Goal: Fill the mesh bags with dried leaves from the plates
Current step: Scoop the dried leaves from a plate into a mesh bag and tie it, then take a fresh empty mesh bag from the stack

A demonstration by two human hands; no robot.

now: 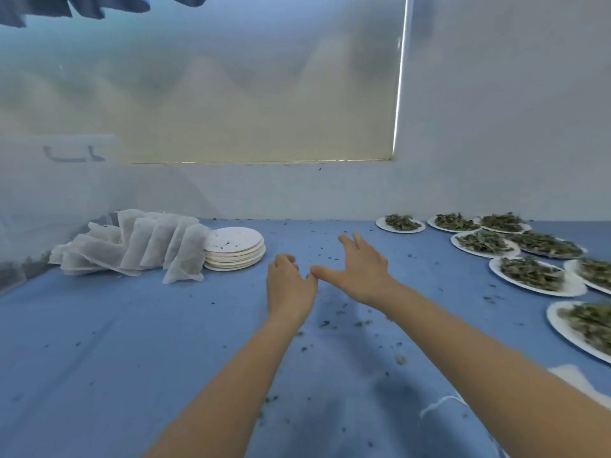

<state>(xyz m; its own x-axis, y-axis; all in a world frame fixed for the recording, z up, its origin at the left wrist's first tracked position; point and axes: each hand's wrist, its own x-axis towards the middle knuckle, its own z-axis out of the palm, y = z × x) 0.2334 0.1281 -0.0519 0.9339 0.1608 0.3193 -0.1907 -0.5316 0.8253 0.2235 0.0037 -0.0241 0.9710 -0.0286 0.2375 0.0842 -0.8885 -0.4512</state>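
Both hands hover empty over the blue cloth (132,325). The left hand (289,285) has fingers loosely curled, the right hand (360,269) has fingers spread, reaching right of the stack of empty plates (235,247) toward the leaf-laden plates (529,276). Mesh bags (139,246) lean just left of that stack, likely filled ones set aside.

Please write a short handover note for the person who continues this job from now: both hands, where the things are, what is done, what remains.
Left hand: fingers loosely curled, holding nothing. Right hand: fingers spread, empty, above the blue table.
Filled mesh bags lean in a row far left, beside the stack of empty plates.
Plates of dried leaves wait on the right; several are still full.
An empty bag seems to lie near right.
Next: probably take a bag and a full plate.
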